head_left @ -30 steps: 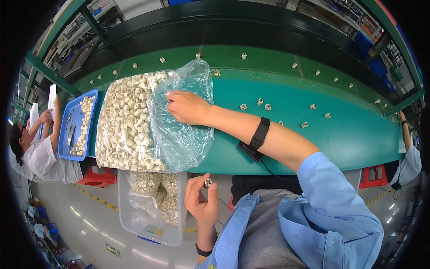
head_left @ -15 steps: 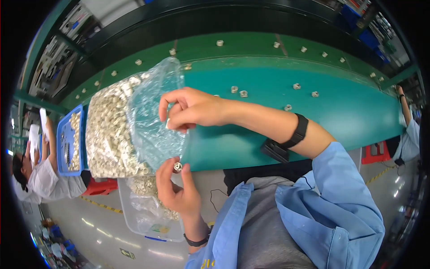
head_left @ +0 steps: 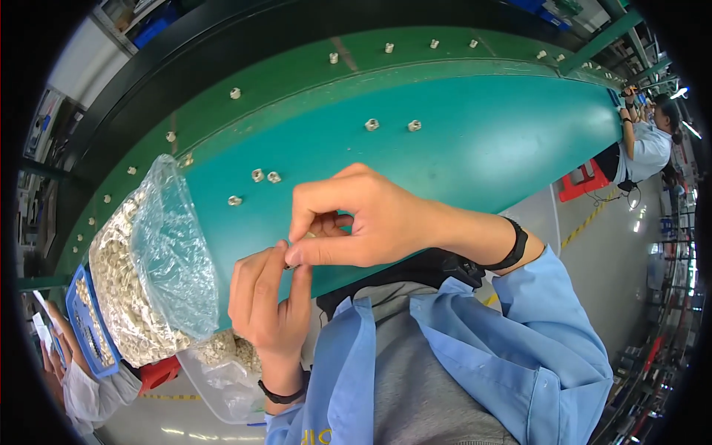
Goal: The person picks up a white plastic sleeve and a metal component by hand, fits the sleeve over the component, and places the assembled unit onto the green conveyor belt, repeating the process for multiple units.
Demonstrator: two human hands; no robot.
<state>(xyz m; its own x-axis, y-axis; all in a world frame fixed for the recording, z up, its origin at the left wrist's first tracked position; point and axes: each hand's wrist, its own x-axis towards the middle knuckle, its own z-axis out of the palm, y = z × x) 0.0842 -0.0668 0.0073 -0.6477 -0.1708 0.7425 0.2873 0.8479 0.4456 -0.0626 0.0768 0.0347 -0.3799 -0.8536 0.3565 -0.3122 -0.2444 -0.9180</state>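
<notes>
My left hand [head_left: 263, 297] is closed, its thumb and fingers pinching a small round metal fitting [head_left: 288, 266] that is almost wholly hidden. My right hand [head_left: 363, 219] meets it from the right, thumb and forefinger pinched at the same spot; whatever those fingertips hold is covered. Both hands are raised over the near edge of the green work surface [head_left: 460, 148]. Left of them lies a clear plastic bag [head_left: 174, 252] full of small pale metal parts [head_left: 122, 285]. Beyond my hands, several loose fittings [head_left: 258, 175] rest on the green surface.
A blue tray [head_left: 109, 368] with small parts stands beyond the bag at the left. Below the bag is a clear plastic bin [head_left: 222, 404]. More fittings sit spaced along the far green ledge [head_left: 289, 81]. Co-workers are at both ends, near red stools [head_left: 582, 183].
My hands, apart before, have come together at the fingertips. The right hand has left its place over the bag. My view has swung right, so the bag appears farther left.
</notes>
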